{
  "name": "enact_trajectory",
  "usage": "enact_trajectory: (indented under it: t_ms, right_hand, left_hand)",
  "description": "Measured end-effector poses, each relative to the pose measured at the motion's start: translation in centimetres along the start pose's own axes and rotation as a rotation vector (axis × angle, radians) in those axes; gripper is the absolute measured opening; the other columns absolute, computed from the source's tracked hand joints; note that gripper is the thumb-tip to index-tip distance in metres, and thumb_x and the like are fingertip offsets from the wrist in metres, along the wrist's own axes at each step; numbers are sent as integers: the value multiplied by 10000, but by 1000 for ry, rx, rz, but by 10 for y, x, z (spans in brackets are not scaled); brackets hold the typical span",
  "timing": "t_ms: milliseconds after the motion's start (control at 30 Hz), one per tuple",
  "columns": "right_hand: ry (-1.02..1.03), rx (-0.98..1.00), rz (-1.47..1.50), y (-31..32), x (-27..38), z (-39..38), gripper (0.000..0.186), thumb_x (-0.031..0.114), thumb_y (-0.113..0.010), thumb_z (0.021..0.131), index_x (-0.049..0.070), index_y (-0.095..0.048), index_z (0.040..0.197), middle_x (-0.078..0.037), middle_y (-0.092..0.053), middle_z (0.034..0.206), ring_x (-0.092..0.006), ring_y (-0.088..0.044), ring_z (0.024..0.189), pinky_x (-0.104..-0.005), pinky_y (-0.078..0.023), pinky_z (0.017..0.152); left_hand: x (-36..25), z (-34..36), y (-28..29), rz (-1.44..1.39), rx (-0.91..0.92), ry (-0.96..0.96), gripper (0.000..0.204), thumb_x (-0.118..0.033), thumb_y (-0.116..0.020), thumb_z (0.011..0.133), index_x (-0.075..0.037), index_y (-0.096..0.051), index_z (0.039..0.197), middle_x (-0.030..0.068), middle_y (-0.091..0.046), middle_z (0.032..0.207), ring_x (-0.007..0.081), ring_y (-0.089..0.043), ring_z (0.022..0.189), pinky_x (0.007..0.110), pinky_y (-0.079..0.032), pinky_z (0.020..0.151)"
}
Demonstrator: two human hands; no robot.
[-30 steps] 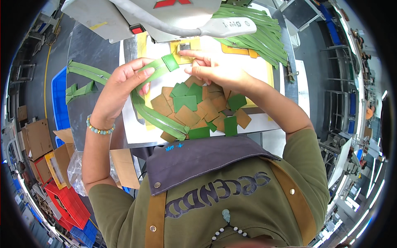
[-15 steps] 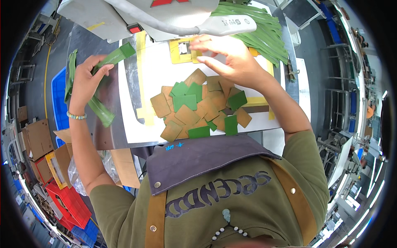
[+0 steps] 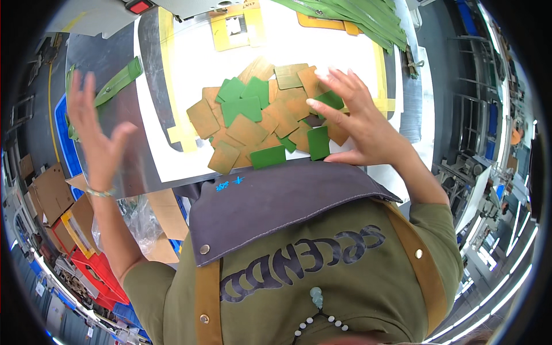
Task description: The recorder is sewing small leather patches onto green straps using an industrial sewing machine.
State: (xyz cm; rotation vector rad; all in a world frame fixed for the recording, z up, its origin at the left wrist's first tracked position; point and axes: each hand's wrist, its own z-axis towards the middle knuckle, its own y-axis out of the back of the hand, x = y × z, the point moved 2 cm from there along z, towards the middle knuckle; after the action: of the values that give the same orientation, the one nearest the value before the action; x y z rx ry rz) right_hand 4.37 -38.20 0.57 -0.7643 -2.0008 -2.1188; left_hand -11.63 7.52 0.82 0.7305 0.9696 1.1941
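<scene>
A heap of green and brown square leather patches lies on the white work surface in front of me. My right hand rests on the right side of the heap, fingers spread over a green patch. My left hand is raised at the far left, open and holding nothing. A green strap lies on the grey metal plate just beyond that hand.
A bundle of long green straps lies at the back right. A yellow template sits at the back by a machine with a red button. Cardboard pieces and red crates stand on the floor at left.
My left hand let go of the green strap, which now lies at the left. My right hand came down from the yellow template onto the heap of patches.
</scene>
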Motion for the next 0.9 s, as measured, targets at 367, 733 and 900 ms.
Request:
enact_trajectory:
  t_ms: [367,733,900]
  right_hand:
    - [213,-167,79,-31,10,76,1024,591,-807,819,124,-400,1634,-207,-325,1692,-462,-350,1529,-601,-334,1242]
    - [197,-301,400,19,-24,106,537,228,-857,873,70,-696,1360,-125,-681,1291,-326,-651,1191,-420,-522,1031]
    - [187,-223,283,24,-5,99,419,248,-897,792,79,-756,1149,-89,-674,1099,-305,-652,1033,-432,-528,870]
  left_hand:
    - [-154,-1,-70,-268,360,-169,1404,-602,-924,649,12,-180,1669,303,-231,1705,509,-263,1574,598,-283,1240]
    - [-135,36,-82,-406,353,-206,1332,-417,-965,678,-45,-183,1690,199,-331,1703,428,-331,1565,525,-318,1271]
    - [-139,37,-80,-413,346,-159,1209,-483,-924,745,23,-289,1641,271,-400,1628,450,-368,1532,524,-352,1242]
